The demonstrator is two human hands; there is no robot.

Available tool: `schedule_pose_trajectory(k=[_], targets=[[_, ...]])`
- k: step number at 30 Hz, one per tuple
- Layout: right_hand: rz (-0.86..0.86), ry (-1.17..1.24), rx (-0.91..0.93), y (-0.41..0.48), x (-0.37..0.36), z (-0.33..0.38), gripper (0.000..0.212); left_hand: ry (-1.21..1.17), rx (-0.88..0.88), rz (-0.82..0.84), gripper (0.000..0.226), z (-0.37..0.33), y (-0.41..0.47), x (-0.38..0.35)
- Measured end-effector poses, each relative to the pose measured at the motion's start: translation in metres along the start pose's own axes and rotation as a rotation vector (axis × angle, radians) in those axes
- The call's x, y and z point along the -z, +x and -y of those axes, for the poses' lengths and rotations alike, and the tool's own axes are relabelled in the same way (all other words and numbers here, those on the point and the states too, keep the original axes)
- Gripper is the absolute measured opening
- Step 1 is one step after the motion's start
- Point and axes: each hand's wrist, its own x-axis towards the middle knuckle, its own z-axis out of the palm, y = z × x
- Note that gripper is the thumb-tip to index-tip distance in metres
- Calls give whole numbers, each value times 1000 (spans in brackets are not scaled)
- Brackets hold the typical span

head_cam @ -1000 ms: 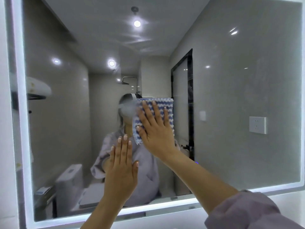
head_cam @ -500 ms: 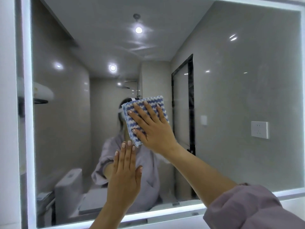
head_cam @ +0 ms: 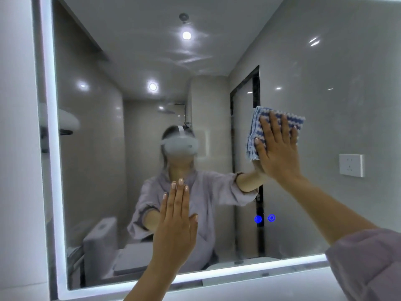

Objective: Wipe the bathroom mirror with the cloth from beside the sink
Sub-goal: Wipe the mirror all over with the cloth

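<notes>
We face a large wall mirror (head_cam: 303, 61) edged with a glowing white light strip (head_cam: 50, 148). In its reflection we see a grey-tiled bathroom, ceiling spotlights and a toilet low on the left. Our right hand (head_cam: 276, 148) is spread flat, fingers apart, pressing a folded blue-and-white striped cloth (head_cam: 258, 127) against the glass at the right of centre, about mid-height. Our left hand (head_cam: 176, 220) lies flat and empty on the glass lower down, fingers together, well apart from the cloth. A white wall socket (head_cam: 351, 165) shows reflected at the right. Two small blue touch buttons (head_cam: 264, 218) glow between our hands.
</notes>
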Motion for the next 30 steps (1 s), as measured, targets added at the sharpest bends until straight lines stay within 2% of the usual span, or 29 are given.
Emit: schedule_pose_trajectory(k=[5, 11, 17, 25, 30], targets=[[13, 4, -11, 0, 6, 4, 62, -36, 16, -18, 59, -2, 14, 18], [46, 32, -54, 1, 1, 6, 63, 3, 60, -85, 67, 19, 68, 46], [19, 60, -115, 3, -1, 25, 64, 10, 77, -107, 71, 27, 85, 39], [-3, -20, 143, 37, 4, 111, 64, 32, 1, -176, 69, 34, 77, 21], [34, 63, 313, 56, 5, 174, 63, 103, 15, -158, 68, 34, 78, 20]])
